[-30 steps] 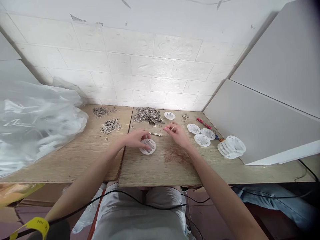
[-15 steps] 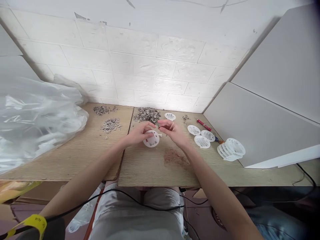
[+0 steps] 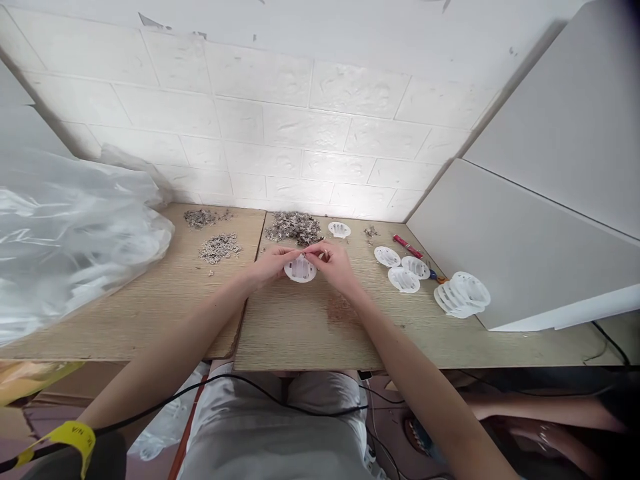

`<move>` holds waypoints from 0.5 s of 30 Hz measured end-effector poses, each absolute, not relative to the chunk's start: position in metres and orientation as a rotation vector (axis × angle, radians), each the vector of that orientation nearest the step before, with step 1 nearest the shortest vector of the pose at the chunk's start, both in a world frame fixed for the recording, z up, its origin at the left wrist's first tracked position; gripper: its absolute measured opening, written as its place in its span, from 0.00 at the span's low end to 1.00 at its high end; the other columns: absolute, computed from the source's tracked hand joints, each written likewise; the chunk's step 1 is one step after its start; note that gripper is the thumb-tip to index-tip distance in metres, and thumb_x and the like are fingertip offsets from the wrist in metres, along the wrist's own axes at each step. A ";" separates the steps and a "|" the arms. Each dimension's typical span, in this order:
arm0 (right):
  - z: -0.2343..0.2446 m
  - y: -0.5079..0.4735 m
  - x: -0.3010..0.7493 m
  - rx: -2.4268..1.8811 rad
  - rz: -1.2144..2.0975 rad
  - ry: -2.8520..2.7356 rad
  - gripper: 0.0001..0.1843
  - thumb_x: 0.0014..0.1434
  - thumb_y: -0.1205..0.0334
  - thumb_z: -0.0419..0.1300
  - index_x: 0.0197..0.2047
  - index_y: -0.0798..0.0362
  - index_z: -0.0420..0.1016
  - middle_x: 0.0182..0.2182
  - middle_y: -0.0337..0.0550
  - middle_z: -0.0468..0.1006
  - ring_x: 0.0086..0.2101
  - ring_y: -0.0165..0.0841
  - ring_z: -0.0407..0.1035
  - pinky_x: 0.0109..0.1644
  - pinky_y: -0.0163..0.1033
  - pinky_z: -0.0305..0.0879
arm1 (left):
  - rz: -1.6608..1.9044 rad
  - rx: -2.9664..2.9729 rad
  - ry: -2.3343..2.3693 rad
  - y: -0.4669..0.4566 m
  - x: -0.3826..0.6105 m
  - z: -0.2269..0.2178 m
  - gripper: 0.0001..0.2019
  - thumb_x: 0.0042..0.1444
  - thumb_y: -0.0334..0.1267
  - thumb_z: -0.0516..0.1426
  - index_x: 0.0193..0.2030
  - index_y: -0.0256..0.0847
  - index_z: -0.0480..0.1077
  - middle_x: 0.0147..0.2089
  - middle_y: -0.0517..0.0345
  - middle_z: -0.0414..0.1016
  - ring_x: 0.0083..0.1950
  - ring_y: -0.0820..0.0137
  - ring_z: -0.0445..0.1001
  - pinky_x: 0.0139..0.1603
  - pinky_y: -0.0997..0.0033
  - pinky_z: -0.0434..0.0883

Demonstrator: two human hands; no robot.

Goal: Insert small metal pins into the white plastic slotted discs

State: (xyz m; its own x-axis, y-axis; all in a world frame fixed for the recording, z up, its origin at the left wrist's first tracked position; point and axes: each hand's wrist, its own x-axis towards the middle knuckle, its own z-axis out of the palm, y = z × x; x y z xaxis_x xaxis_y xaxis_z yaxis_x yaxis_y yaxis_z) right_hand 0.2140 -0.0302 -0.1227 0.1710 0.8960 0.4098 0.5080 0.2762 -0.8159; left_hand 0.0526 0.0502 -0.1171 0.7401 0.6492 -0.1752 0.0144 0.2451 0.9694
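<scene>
A white round plastic piece [image 3: 301, 272] with slots across its middle is tilted up in front of me. My left hand [image 3: 273, 265] grips it by its left and upper edge, the thumb on top. My right hand [image 3: 332, 263] is closed in a pinch at the upper rim of the same piece, its fingertips meeting those of the left. Whatever lies between the right fingertips is too small to make out. Just behind both hands is a heap of small metal parts [image 3: 295, 227].
To the right lie several white round pieces [image 3: 404, 280], a stack of them [image 3: 463, 295] and a red marker-like tool [image 3: 407, 247]. Two piles of small metal parts [image 3: 220, 247] are at left, near a big plastic bag [image 3: 75, 240]. Another person's arm [image 3: 545, 408] shows at lower right.
My right hand has moved left to the round piece's upper rim. The piece has turned to show its slotted face. Another person's arm has come into view at lower right.
</scene>
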 end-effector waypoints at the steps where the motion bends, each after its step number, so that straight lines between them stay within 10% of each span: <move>1: -0.123 -0.030 0.214 -1.384 0.467 -1.477 0.07 0.57 0.60 0.61 0.36 0.52 0.79 0.35 0.43 0.79 0.33 0.33 0.69 0.35 0.38 0.63 | 0.474 1.253 0.639 0.049 0.053 -0.117 0.19 0.44 0.50 0.68 0.34 0.34 0.79 0.33 0.52 0.77 0.32 0.72 0.71 0.34 0.72 0.67; 15: -0.126 -0.032 0.212 -1.405 0.654 -1.381 0.06 0.53 0.61 0.62 0.33 0.52 0.78 0.33 0.43 0.76 0.34 0.34 0.69 0.37 0.39 0.64 | 0.504 1.417 0.549 0.047 0.056 -0.121 0.22 0.43 0.53 0.67 0.38 0.38 0.81 0.39 0.49 0.81 0.37 0.68 0.74 0.38 0.70 0.68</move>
